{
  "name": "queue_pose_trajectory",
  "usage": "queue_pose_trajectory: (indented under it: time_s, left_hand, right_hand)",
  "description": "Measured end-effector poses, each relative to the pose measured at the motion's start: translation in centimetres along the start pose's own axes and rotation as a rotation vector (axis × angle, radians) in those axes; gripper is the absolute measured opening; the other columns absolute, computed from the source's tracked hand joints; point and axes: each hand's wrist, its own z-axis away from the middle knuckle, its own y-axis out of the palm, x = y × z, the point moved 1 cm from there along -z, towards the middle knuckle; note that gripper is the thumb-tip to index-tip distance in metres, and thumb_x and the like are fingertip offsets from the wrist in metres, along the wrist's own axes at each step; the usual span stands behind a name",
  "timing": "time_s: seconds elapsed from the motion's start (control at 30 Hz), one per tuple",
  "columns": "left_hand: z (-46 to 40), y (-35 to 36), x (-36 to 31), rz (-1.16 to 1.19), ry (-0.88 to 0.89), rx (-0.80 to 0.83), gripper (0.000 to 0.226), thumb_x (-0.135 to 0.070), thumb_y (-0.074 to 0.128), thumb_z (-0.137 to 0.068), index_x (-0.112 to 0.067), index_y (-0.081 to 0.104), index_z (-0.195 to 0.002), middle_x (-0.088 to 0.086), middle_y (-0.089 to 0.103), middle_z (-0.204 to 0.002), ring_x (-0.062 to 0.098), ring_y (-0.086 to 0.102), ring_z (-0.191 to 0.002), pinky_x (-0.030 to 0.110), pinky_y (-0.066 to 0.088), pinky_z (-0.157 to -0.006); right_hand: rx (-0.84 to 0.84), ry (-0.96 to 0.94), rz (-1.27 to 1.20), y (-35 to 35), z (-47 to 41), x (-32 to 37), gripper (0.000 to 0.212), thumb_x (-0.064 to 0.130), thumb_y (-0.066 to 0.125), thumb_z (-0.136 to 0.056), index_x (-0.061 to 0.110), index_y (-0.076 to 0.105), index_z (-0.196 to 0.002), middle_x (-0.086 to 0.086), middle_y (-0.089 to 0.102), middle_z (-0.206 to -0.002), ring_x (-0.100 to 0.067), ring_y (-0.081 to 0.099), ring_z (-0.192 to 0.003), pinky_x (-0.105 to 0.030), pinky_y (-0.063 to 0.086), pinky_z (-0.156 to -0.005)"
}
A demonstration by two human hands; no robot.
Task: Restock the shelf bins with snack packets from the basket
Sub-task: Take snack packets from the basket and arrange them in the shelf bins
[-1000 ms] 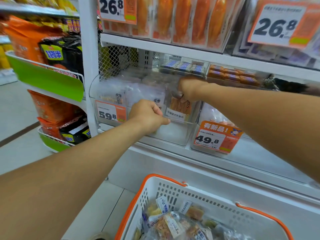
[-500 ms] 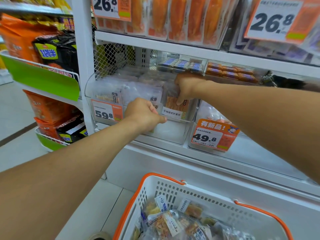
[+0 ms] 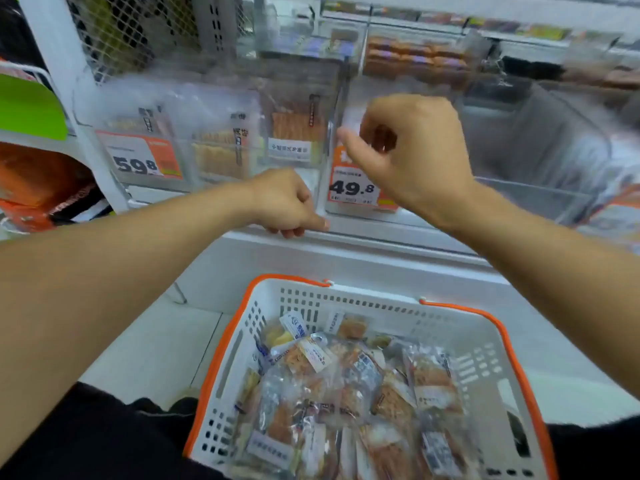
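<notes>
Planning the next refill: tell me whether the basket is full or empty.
Partly full. The white basket holds a heap of snack packets across its floor, below the rim; its far wall is bare.

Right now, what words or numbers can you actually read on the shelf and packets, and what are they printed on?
"59.8": orange-and-white price tag on the front of the left clear bin.
"49.8": price tag on the next bin, its top hidden behind the right hand.
Packet labels in the bins and in the basket: print too blurred to read.
</notes>
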Motion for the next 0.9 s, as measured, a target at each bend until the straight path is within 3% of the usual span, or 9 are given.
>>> queue_pose_trajectory:
  time_s: [0.07,0.17,0.23,0.3,0.43,0.6,0.77,0.83,0.9]
  left_hand:
    - [0.0,1.6,-1.2,-0.069,0.067,0.139,0.031,-0.045,0.075,-0.082,-0.014,0.071,-0.080,-0.003,0.072,-0.070,0.011,0.068,-0.065,0.021,0.047,-0.052]
    - [0.4,4.9,-3.4,-0.143,0.145,0.373,0.027,-0.043,0.071,-0.086,-0.016,0.070,-0.091,-0.001,0.074,-0.082,0.012,0.072,-0.075,0.024,0.052,-0.059]
    - [0.7,7.1,-4.8,-0.208,0.197,0.484,0.027,-0.044,0.069,-0.087,-0.018,0.070,-0.094,-0.003,0.074,-0.083,0.010,0.072,-0.076,0.027,0.055,-0.065]
    - [0.8,9.0,-5.8,-0.288,0.247,0.549,0.027,-0.045,0.068,-0.087,-0.020,0.069,-0.097,-0.006,0.072,-0.082,0.007,0.071,-0.076,0.027,0.057,-0.068]
    - [1.0,11.1,-6.9,-0.375,0.290,0.619,0.025,-0.047,0.067,-0.087,-0.025,0.069,-0.098,-0.010,0.070,-0.079,0.003,0.068,-0.074,0.034,0.057,-0.079]
    - [0.7,11.8,-6.9,-0.441,0.283,0.647,0.026,-0.050,0.064,-0.088,-0.028,0.068,-0.102,-0.011,0.070,-0.086,0.002,0.067,-0.080,0.032,0.055,-0.081]
    - [0.5,11.4,-6.2,-0.422,0.282,0.621,0.025,-0.051,0.064,-0.088,-0.030,0.067,-0.101,-0.012,0.070,-0.086,0.000,0.066,-0.078,0.026,0.051,-0.075]
    - [0.4,11.3,-5.6,-0.417,0.266,0.626,0.024,-0.050,0.065,-0.088,-0.030,0.067,-0.101,-0.013,0.069,-0.084,0.001,0.066,-0.078,0.025,0.051,-0.072]
    - [0.2,11.0,-5.3,-0.411,0.255,0.620,0.025,-0.050,0.066,-0.088,-0.028,0.067,-0.101,-0.013,0.068,-0.082,0.002,0.066,-0.076,0.021,0.047,-0.067]
  right_hand:
    - [0.127,0.053,-0.055,1.3,6.3,-1.8,0.044,0.044,0.054,-0.095,0.018,0.051,-0.060,0.005,0.047,-0.055,-0.020,0.045,-0.053,-0.032,0.034,-0.053]
    - [0.790,0.187,-0.041,5.0,18.0,-6.2,0.042,0.046,0.055,-0.097,0.021,0.051,-0.063,0.004,0.050,-0.058,-0.021,0.044,-0.057,-0.033,0.038,-0.059]
    - [1.266,0.350,0.044,5.9,25.4,-9.0,0.035,0.054,0.060,-0.092,0.020,0.066,-0.099,-0.004,0.067,-0.098,-0.023,0.058,-0.085,-0.036,0.046,-0.077]
    - [1.498,0.466,0.143,5.6,31.0,-10.9,0.070,0.055,0.071,-0.083,0.015,0.049,-0.136,-0.009,0.053,-0.135,-0.030,0.055,-0.116,-0.041,0.046,-0.098]
    - [1.194,0.806,0.062,6.5,34.7,-11.4,0.102,0.038,0.088,-0.070,0.015,0.028,-0.150,-0.014,0.032,-0.147,-0.038,0.054,-0.119,-0.045,0.049,-0.099]
    - [1.030,1.062,-0.008,7.6,34.8,-10.5,0.101,0.018,0.094,-0.060,0.014,0.032,-0.140,-0.013,0.029,-0.140,-0.038,0.058,-0.110,-0.046,0.053,-0.096]
    - [1.048,0.869,0.061,7.8,33.6,-11.2,0.024,0.013,0.076,-0.081,0.010,0.070,-0.104,-0.010,0.068,-0.111,-0.023,0.062,-0.093,-0.032,0.054,-0.080]
    - [1.150,0.819,0.022,8.3,32.8,-11.1,0.033,0.022,0.082,-0.078,0.008,0.069,-0.105,-0.009,0.066,-0.110,-0.023,0.063,-0.090,-0.031,0.053,-0.078]
    - [1.259,0.774,0.028,8.6,32.5,-10.7,0.066,0.032,0.087,-0.072,0.011,0.054,-0.125,-0.010,0.054,-0.122,-0.028,0.059,-0.104,-0.036,0.050,-0.089]
